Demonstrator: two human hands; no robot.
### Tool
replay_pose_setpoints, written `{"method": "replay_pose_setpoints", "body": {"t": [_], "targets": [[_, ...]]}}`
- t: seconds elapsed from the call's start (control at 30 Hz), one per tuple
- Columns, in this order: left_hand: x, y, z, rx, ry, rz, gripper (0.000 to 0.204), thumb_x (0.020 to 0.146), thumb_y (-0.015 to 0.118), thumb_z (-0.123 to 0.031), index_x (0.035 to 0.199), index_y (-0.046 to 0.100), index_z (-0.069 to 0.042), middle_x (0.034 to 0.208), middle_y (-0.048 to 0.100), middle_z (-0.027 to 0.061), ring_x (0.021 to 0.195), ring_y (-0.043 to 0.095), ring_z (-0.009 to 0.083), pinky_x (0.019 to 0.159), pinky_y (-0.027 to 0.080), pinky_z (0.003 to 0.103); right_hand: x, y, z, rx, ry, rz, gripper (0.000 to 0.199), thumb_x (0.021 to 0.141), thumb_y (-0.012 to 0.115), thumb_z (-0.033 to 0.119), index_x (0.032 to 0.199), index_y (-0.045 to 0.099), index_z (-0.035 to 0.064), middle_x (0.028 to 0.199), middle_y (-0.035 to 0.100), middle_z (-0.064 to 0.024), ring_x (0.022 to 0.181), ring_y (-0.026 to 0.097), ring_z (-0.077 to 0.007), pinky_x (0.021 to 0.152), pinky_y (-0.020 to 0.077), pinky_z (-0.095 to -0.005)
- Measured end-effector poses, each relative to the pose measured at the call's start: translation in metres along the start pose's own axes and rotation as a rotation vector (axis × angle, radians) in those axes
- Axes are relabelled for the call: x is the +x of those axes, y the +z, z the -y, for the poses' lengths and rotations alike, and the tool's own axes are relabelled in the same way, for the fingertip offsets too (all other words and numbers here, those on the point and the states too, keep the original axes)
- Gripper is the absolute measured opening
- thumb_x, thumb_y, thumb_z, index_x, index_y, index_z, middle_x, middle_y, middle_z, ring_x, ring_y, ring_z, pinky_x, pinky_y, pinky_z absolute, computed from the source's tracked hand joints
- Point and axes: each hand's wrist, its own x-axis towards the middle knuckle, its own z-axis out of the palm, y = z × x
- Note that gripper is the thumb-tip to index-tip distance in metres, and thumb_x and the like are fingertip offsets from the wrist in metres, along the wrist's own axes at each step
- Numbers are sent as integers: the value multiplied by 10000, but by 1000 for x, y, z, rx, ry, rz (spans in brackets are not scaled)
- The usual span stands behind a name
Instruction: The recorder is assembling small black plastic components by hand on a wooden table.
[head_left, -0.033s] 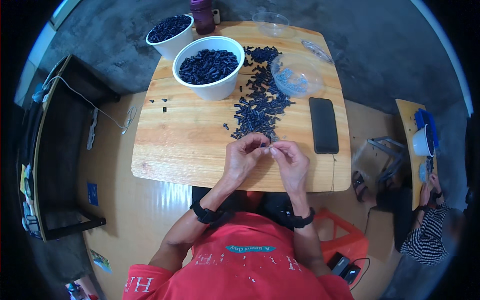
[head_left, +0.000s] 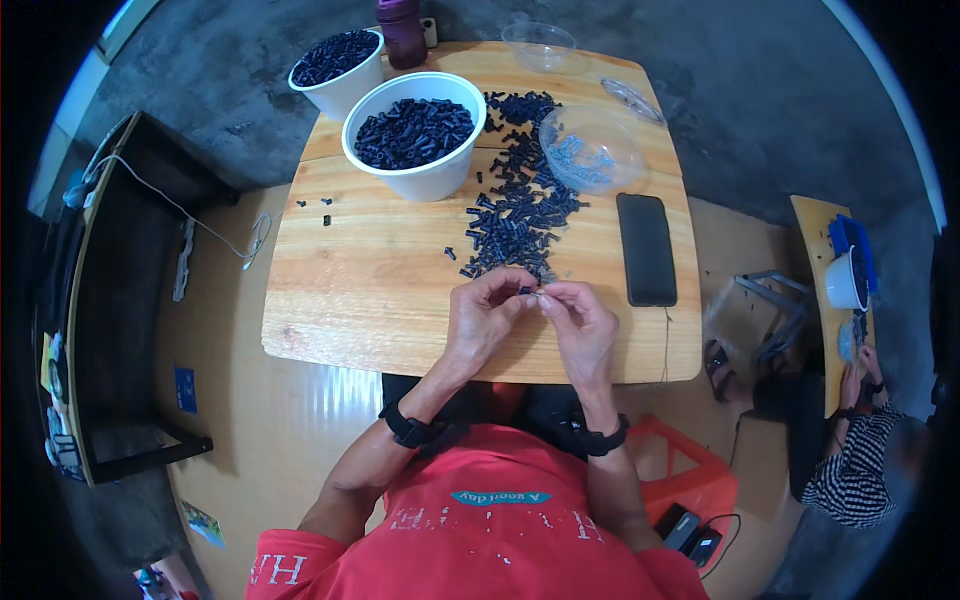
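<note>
Near the front edge of the table, my left hand (head_left: 482, 318) is closed, pinching a small black plastic piece (head_left: 526, 291) between thumb and fingertips. My right hand (head_left: 583, 325) meets it fingertip to fingertip, also closed in a pinch. Whatever sits in the right fingers is too small to name. Just beyond my hands spreads a loose pile of similar black pieces (head_left: 512, 235), reaching toward the far side. A clear plastic bowl (head_left: 625, 135) with small pale, bluish bits (head_left: 583, 160) stands beside the pile on the right.
Two white tubs, a nearer one (head_left: 425, 186) and a farther one (head_left: 345, 96), hold black pieces at the back left. A purple bottle (head_left: 403, 35) stands behind them. A black phone (head_left: 648, 250) lies at the right. Another person (head_left: 850, 465) works at a side table (head_left: 832, 385).
</note>
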Motion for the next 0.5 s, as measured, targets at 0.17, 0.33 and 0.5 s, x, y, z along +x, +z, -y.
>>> {"method": "replay_pose_setpoints", "body": {"t": [0.17,0.33,0.5], "targets": [[1,3,-3,89,131,-65,153,825,648,75,963,666,10,885,653,4,832,609,76,742,497,215,4,4,9,-271,-122,-25,104,859,663,42,951,656,-4,822,685,-77,728,639,-140,679,503,-269],[2,7,-4,50,80,-127,128,835,655,50,953,669,3,842,640,-6,789,588,66,710,481,208,4,12,-3,-95,-60,-91,127,872,653,50,989,657,0,869,672,-73,757,623,-134,674,494,-264],[7,0,-15,-128,-46,-58,121,830,681,23,940,669,-25,792,621,-22,689,518,42,637,419,189,7,10,0,191,165,-27,120,884,655,57,993,669,9,880,653,-31,774,596,-99,702,486,-232]]}}
